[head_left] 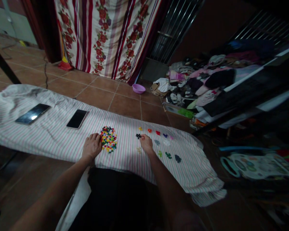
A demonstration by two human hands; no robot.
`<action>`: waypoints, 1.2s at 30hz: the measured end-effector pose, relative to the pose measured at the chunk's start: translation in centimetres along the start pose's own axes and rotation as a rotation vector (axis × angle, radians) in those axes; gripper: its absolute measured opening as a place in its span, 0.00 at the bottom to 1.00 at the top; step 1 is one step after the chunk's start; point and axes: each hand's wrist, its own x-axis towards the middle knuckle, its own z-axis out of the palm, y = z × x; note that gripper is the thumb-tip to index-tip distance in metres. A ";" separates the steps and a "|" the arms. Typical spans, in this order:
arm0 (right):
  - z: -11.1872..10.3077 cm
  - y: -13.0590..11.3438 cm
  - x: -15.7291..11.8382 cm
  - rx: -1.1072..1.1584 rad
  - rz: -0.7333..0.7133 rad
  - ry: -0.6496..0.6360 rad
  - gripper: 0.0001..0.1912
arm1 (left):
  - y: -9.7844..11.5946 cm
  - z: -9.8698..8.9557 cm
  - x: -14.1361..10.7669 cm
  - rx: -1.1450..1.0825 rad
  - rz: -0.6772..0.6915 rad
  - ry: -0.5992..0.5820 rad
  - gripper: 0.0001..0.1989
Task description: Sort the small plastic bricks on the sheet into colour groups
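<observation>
A pile of tiny mixed-colour pieces (109,139) lies on the striped cloth (125,157). Against its left edge rests my left hand (92,145), palm down, fingers lying loosely bent on the cloth. My right hand (146,142) is closed in a pinch beside a small group of black pieces (138,136); whatever sits between the fingertips is too small to make out. Around that hand are single-colour groups: yellow (140,128), orange (149,130), red (158,132), purple (165,135), grey (157,142), white (167,142), beige (139,149), light green (160,153) and dark green (168,155).
Left of the pile lie a phone (77,119) and a larger dark-screened device (33,114). A pink group (171,137) and a dark blue-grey group (178,158) sit farther right. Beyond the cloth, a purple basin (138,89) stands on the tiles near heaped clothes (197,80).
</observation>
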 end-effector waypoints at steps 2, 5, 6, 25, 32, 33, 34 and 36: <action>0.1 -0.1 0.0 0.001 -0.007 0.001 0.17 | -0.1 0.0 0.0 0.001 0.002 0.007 0.13; 0.2 0.1 -0.1 0.003 -0.020 0.025 0.19 | -0.1 0.1 0.0 -0.010 0.003 0.011 0.13; 0.2 0.2 -0.2 0.004 -0.025 0.033 0.19 | -0.1 0.1 0.0 -0.016 0.003 0.011 0.13; 0.1 -4.3 -0.9 0.210 -0.285 0.048 0.16 | 0.0 0.0 -0.1 -0.042 -0.020 0.000 0.13; 3.5 -10.6 -3.6 0.303 -0.492 -0.169 0.12 | 0.1 -0.1 -0.1 -0.044 -0.027 -0.006 0.12; 3.9 -11.4 -3.9 0.295 -0.514 -0.194 0.12 | 0.1 -0.1 -0.1 -0.043 -0.025 -0.004 0.12; 4.4 -12.1 -4.3 0.280 -0.534 -0.216 0.12 | 0.1 -0.1 -0.1 -0.040 -0.022 -0.003 0.12; 5.0 -13.5 -4.8 0.228 -0.559 -0.244 0.12 | 0.1 -0.1 0.0 -0.031 -0.017 -0.006 0.12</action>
